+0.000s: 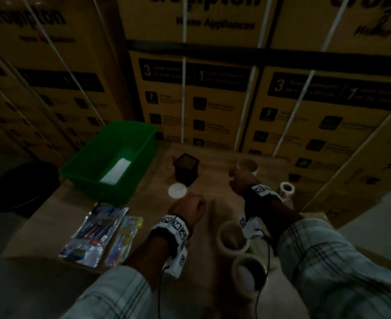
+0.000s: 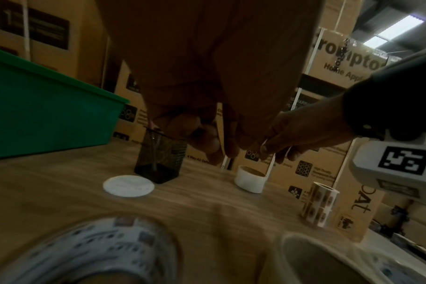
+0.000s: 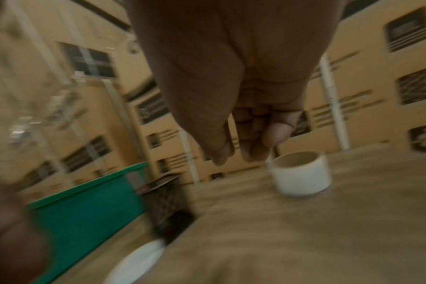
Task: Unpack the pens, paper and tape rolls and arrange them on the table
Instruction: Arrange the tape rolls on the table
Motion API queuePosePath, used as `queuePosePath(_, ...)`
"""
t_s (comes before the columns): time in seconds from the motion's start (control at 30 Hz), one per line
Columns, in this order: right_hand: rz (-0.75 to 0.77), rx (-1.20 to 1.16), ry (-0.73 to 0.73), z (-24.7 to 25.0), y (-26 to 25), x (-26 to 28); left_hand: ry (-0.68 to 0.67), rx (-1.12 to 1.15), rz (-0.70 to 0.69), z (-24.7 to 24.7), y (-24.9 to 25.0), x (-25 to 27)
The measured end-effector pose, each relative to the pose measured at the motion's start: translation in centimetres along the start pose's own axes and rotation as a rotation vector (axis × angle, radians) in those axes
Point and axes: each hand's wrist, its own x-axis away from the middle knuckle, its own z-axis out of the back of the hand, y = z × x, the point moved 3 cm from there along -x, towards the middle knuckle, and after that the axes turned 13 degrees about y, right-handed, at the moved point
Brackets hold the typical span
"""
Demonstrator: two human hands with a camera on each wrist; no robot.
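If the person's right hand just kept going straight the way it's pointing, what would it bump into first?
Most likely the white tape roll standing on the table just beyond the fingertips of the right hand. It lies almost directly ahead, though the gap between them is hard to judge. Behind it are only the stacked cardboard boxes.

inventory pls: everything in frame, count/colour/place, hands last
green plastic bin: 1, green, table's far left; white paper sheet inside
black mesh pen holder: 1, black, centre back
white round lid: 1, white, in front of holder
white tape roll: 1, white, far right, beyond right hand
printed label roll: 1, white and brown, upright, right edge
beige tape rolls: 2, near right
pen packets: 2, multicoloured, near left
cardboard cartons: many, brown, stacked behind
left hand: fingers curled, nothing visibly held
right hand: grip unclear
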Motion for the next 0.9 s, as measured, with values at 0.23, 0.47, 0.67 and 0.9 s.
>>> queuePosePath(0.23,-0.023,0.004,-0.159,-2.1,6.4,-6.7,-0.080,-0.020,0.062,-3.3,1.8,-5.4)
queuePosePath(0.47,0.003,0.102,-0.254,-4.8,7.6,-8.9,-0.080,-0.086,0.141,-5.1,1.3,-6.7)
queuePosePath(0.67,0.038,0.128,-0.162,-5.4,7.4,-8.2,-0.046,-0.064,0.171,-4.9,0.4,-6.3)
queuePosePath(0.9,0.216,0.021,-0.136,-2.7,0.2,-4.0,0.019,-0.036,0.224,-2.2,-3.2,-4.3)
